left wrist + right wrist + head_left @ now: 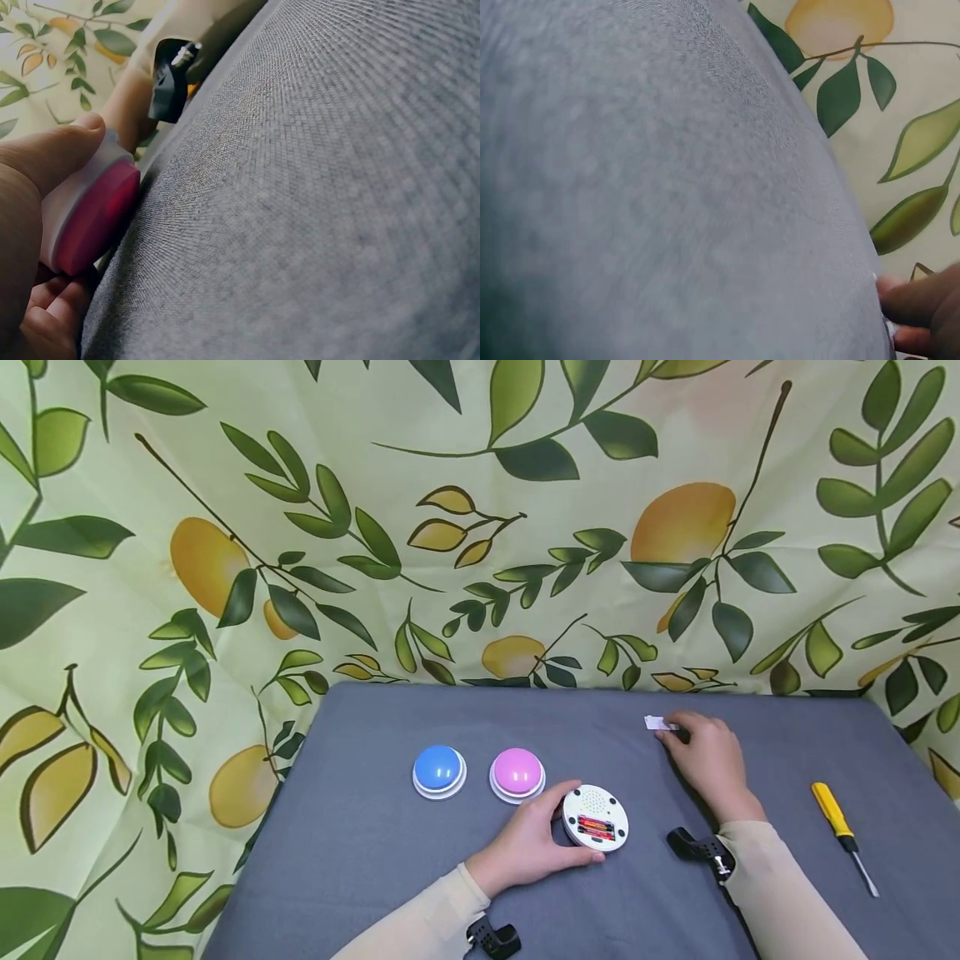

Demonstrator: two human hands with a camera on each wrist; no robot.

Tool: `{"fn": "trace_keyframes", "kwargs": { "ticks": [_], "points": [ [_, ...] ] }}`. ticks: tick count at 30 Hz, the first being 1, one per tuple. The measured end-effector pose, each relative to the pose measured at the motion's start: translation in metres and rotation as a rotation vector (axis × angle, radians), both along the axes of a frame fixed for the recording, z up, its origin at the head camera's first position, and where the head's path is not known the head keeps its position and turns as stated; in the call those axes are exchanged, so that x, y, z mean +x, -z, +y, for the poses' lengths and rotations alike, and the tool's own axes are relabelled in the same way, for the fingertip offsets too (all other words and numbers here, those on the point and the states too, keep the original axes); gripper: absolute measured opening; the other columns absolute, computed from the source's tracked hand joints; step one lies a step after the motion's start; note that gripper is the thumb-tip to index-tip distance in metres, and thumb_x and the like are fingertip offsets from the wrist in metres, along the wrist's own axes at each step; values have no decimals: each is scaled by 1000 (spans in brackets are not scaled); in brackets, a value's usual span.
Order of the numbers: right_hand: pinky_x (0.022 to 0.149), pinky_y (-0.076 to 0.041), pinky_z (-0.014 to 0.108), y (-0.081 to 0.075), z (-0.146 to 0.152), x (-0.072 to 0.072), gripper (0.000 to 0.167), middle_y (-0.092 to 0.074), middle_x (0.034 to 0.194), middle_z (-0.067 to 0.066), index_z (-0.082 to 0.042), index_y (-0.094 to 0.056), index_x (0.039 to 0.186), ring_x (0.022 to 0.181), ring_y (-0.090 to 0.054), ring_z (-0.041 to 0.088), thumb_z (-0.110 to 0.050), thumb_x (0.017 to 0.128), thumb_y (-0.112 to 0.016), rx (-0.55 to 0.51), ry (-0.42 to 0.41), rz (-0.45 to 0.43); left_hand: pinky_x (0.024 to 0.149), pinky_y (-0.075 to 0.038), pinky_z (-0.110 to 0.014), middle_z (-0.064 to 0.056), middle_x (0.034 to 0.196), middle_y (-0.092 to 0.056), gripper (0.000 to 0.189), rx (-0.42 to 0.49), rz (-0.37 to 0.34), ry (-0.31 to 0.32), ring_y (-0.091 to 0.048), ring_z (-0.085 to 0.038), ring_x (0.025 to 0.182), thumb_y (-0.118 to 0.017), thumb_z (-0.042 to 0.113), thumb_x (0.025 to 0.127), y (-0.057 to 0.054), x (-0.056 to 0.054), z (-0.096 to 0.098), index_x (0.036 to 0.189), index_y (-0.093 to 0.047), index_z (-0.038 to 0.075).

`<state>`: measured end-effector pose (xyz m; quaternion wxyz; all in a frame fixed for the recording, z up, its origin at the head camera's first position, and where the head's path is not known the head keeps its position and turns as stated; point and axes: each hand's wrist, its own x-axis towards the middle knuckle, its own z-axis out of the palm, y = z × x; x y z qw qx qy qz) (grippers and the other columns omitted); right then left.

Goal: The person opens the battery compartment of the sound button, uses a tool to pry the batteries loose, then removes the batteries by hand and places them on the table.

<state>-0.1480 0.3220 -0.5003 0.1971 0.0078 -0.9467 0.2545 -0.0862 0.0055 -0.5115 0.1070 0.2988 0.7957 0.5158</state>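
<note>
My left hand (528,839) grips a round push button (592,802) by its rim, thumb on the near side and fingers on the far side. Its white underside faces up, with red batteries (596,827) showing in the uncovered compartment. In the left wrist view its magenta dome (101,217) points toward the cloth. Farther back on the right, my right hand (708,760) pinches a small white flat piece (657,723) between thumb and fingers, close over the table. Only the fingertips (915,300) of this hand enter the right wrist view, at the lower right.
A blue-domed button (438,770) and a pink-domed button (517,773) stand upright left of the held one. At the right lies a screwdriver (832,810) with a yellow handle. Grey cloth (360,868) covers the table; a leaf-patterned curtain (450,635) hangs behind it.
</note>
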Motion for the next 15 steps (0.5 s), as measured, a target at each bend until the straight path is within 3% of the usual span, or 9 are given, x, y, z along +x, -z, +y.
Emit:
{"fn": "trace_keyframes", "kwargs": {
  "ticks": [4, 7, 11, 15],
  "points": [
    [93, -47, 72, -2, 3, 13, 42, -71, 125, 32, 6, -72, 131, 113, -64, 57, -23, 101, -80, -31, 3, -77, 113, -48, -24, -1, 146, -64, 92, 8, -41, 7, -61, -2, 130, -99, 28, 83, 0, 4, 1, 157, -51, 5],
    [96, -44, 75, -8, 10, 28, 46, -66, 133, 36, 6, -70, 133, 119, -60, 61, -24, 101, -80, 8, 34, -88, 112, -48, -24, 1, 145, -65, 91, 18, -50, 13, -61, -2, 129, -99, 27, 83, 2, 5, 3, 157, -51, 6],
    [93, -35, 84, -17, 31, 56, 45, -52, 140, 45, 7, -69, 128, 124, -46, 71, -20, 95, -82, 130, 167, -109, 112, -48, -23, 1, 143, -65, 90, 26, -29, 28, -62, -1, 129, -99, 26, 83, 2, 4, 6, 156, -51, 7],
    [95, -25, 89, -29, 59, 86, 61, -28, 144, 58, 8, -53, 140, 131, -27, 80, -26, 99, -80, 153, 327, -284, 111, -48, -22, 1, 143, -65, 91, 17, -11, 26, -62, -1, 128, -100, 26, 82, -1, 0, 6, 156, -51, 7]
  ]
}}
